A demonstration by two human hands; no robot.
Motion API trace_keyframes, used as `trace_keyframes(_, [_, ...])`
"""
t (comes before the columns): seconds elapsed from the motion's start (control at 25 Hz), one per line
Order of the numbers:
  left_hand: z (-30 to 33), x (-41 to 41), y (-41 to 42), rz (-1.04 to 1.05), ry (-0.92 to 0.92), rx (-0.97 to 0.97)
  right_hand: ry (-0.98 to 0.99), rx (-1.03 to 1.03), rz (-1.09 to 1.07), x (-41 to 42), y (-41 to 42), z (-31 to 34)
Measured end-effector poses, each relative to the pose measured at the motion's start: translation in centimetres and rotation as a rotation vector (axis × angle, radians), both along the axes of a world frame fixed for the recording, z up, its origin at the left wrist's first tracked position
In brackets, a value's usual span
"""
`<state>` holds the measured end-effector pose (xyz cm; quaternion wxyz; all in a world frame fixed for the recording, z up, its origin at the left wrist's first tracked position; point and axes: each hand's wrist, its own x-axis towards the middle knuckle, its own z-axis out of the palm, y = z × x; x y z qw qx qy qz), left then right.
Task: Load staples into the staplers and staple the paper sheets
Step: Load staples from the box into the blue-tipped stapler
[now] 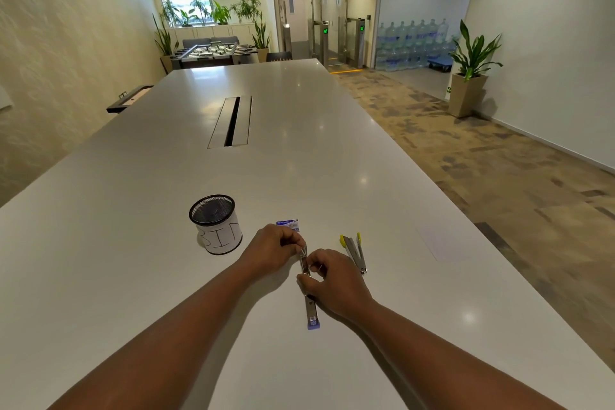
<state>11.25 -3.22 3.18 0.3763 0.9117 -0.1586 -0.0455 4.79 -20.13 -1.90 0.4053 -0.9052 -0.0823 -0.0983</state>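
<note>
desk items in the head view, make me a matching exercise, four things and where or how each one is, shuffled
Things:
1. purple stapler
2. yellow stapler
3. mesh cup marked BIN
4. staple box

Place or state:
a. stands upright, left of the hands
b. lies opened out, untouched, right of the hands
c. small and flat on the table, just beyond the left hand
d. opened out flat, held by both hands, right hand over its middle

Pairs: 1-d, 2-b, 3-a, 4-c
</note>
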Motion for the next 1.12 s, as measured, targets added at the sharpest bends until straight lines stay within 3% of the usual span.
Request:
trace_keyframes(0.4, [0.0, 0.5, -0.6, -0.095, -0.034, 0.139, -0.005, 0.019, -0.003, 0.0, 0.0, 0.0])
trace_keyframes(1.12, [0.1, 1.1, -0.5, -0.093, -0.040, 0.124, -0.009, 0.036, -0.012, -0.1, 0.0, 0.0])
